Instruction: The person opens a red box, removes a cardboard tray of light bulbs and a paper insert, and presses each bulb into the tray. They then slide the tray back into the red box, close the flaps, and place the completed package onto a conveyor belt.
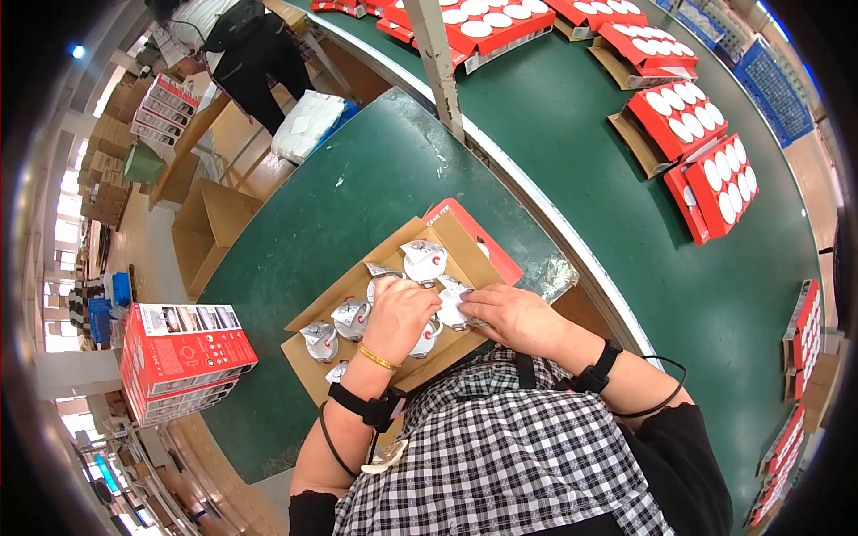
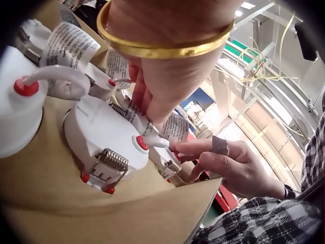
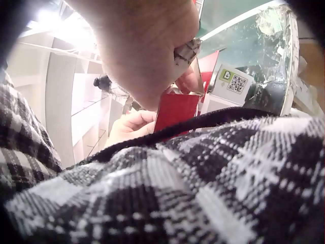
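Observation:
A cardboard tray-like box (image 1: pixel 306 364) stands before the person, filled with white downlights (image 2: pixel 101 134) that carry spring clips, red-capped cables and folded paper labels (image 2: pixel 71 48). Over the middle of the box, the left hand (image 1: pixel 399 308) curls its fingers round a downlight among the labels; its fingertips are partly hidden. The right hand (image 1: pixel 509 314), grey tape on one finger, holds the downlight (image 1: pixel 454 308) at the box's right end between fingers and thumb. In the right wrist view that hand covers most of its hold, beside a red flap (image 3: pixel 176 112).
A red lid (image 1: pixel 487 246) sticks out behind the box. On the left of the green table (image 1: pixel 268 268) stand stacked red cartons (image 1: pixel 188 353). Beyond a white rail, several red boxes of white discs (image 1: pixel 679 112) line another green surface. A person (image 1: pixel 250 54) stands at the back left.

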Available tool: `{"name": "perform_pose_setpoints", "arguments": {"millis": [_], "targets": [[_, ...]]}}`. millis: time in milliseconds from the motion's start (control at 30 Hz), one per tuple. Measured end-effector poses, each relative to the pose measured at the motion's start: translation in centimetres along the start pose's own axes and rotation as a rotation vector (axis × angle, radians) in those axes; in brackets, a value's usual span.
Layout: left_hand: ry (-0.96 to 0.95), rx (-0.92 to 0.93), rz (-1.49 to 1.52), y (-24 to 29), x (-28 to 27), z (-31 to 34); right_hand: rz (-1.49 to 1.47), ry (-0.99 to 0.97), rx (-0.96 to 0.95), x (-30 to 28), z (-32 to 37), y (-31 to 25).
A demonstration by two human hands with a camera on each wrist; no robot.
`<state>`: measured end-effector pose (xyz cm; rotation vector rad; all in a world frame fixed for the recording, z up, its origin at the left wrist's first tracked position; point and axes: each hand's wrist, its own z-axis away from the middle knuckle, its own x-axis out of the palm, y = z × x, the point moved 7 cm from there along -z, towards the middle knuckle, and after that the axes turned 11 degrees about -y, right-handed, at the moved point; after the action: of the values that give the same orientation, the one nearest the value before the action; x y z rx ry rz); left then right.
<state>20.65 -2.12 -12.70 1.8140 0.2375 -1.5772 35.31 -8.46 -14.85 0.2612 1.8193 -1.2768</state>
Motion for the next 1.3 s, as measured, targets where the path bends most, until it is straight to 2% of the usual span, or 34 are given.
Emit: {"name": "perform_pose_setpoints", "arguments": {"millis": [467, 567, 667, 767, 833, 900, 967, 1300], "targets": [[0.001, -0.009, -0.008, 0.1, -0.1, 0.1, 0.019, -0.007, 0.014, -0.1, 0.2, -0.3], [0.040, -0.044, 0.059, -0.8, -1.7, 0.1, -0.009, -0.010, 0.016, -2.0, -0.4, -0.6], [0.176, -0.210, -0.089, -3.1, -5.3, 0.1, -0.016, 0.011, -0.015, -3.8, -2.5, -1.1], [0.220, -0.157, -0.139, -3.4, -6.4, -1.3, 0.041, -0.020, -0.070, -3.9, -5.9, -0.7], [0.205, -0.142, -0.172, -4.1, -5.5, -1.9, 0.086, -0.136, -0.024, -2.7, -7.7, 0.5], [0.043, -0.180, -0.182, -4.9, -3.8, -2.4, 0.117, -0.181, 0.024, -2.2, -8.5, 1.4], [0.059, -0.180, -0.210, -4.9, -3.7, -2.4, 0.163, -0.108, 0.038, -2.4, -8.5, 2.2], [0.083, -0.143, -0.190, -5.1, -3.3, -2.3, 0.122, -0.103, 0.070, -1.3, -7.7, 3.6]]}}
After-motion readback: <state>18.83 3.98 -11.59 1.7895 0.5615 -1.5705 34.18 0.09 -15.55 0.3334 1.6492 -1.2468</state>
